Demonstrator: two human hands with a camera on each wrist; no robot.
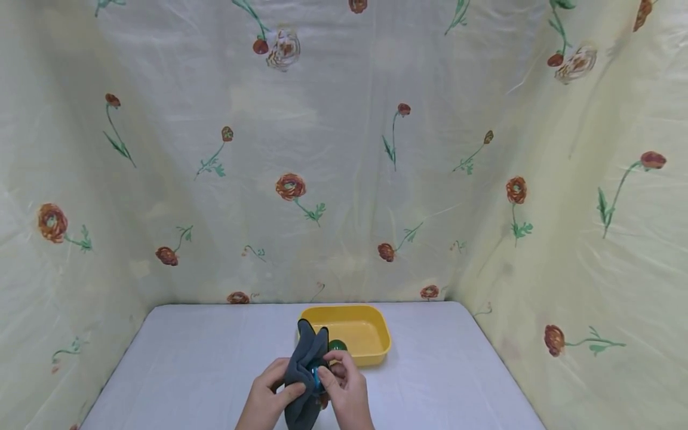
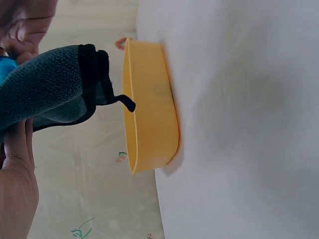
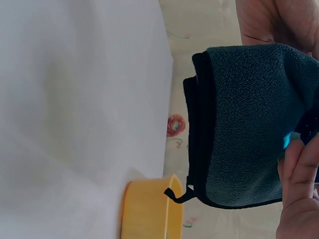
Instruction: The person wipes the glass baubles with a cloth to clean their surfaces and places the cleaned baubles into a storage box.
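Note:
My left hand (image 1: 271, 388) grips a folded dark grey-teal cloth (image 1: 303, 373) with black edging, its thumb lying across the near side. In the left wrist view the fuzzy cloth (image 2: 45, 84) has a small black loop at its corner. Against the cloth, my right hand (image 1: 349, 388) pinches a small shiny blue thing (image 1: 316, 378) between thumb and fingers. Most of that blue thing is hidden by cloth and fingers, so its kind cannot be told. In the right wrist view only a sliver of blue shows beside the right fingertips (image 3: 294, 149).
Just beyond the hands stands a yellow plastic tub (image 1: 378, 358) on the white-covered table (image 1: 204, 358). A dark green round thing (image 1: 337, 345) shows at the tub's near side, partly hidden by the hand. Flower-patterned curtains (image 1: 344, 149) enclose the back and both sides.

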